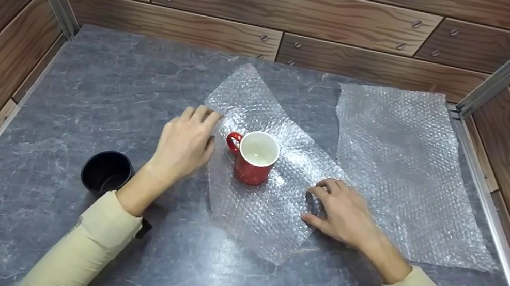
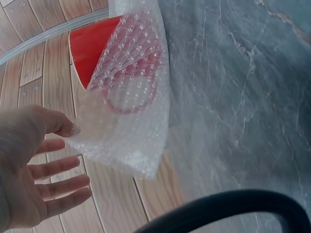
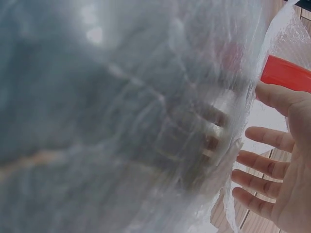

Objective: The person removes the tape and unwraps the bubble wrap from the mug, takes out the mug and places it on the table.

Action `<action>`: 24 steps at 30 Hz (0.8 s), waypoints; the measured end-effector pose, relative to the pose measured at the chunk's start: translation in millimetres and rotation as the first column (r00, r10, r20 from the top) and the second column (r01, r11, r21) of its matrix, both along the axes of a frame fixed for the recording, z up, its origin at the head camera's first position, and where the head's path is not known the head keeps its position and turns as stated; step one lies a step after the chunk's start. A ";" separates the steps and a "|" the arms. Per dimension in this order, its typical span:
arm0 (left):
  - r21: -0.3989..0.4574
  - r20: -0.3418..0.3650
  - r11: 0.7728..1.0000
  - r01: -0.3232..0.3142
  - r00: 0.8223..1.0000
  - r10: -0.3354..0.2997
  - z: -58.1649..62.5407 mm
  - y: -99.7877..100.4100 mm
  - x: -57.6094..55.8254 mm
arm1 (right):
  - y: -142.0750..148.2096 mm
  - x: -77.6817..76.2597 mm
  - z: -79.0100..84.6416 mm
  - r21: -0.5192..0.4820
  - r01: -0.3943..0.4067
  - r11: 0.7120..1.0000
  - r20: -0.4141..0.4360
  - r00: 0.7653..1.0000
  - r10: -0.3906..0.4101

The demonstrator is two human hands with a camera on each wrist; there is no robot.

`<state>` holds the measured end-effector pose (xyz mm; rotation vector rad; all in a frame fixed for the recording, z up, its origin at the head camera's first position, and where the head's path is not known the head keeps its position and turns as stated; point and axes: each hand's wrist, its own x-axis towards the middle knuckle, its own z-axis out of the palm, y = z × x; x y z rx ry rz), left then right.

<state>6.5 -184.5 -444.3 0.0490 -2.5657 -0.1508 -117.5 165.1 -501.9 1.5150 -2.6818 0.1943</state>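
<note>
A red mug (image 1: 252,171) with a white inside stands upright on a sheet of bubble wrap (image 1: 267,224), its handle toward the left. My left hand (image 1: 184,143) is at the sheet's left edge, left of the mug. In the left wrist view its thumb (image 2: 62,125) meets the edge of the wrap, the other fingers stretched out apart. To the right of the mug, my right hand (image 1: 342,213) is at the sheet's right side. Its fingers (image 3: 262,165) are spread near the wrap's edge in the right wrist view, with nothing gripped.
A second bubble wrap sheet (image 1: 411,181) lies flat on the right, beside the first. A black cup (image 1: 107,173) stands left of my left forearm. Wood-patterned walls (image 1: 279,6) and metal rails (image 1: 495,206) border the grey marbled tabletop (image 1: 130,74).
</note>
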 end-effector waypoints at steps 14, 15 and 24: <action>-0.109 0.101 0.994 0.008 0.995 0.003 -4.5 -6.8 2.6 | -0.1 0.2 -1.5 0.008 0.002 1.000 0.007 1.000 -0.002; -0.117 0.118 0.993 0.002 0.993 0.012 -5.4 -6.6 2.9 | -0.2 0.1 -1.3 0.008 0.003 1.000 0.009 1.000 -0.003; -0.107 0.323 0.993 -0.050 0.943 0.082 -14.9 -5.3 7.0 | -0.5 0.1 -1.9 0.007 0.001 1.000 0.013 1.000 -0.001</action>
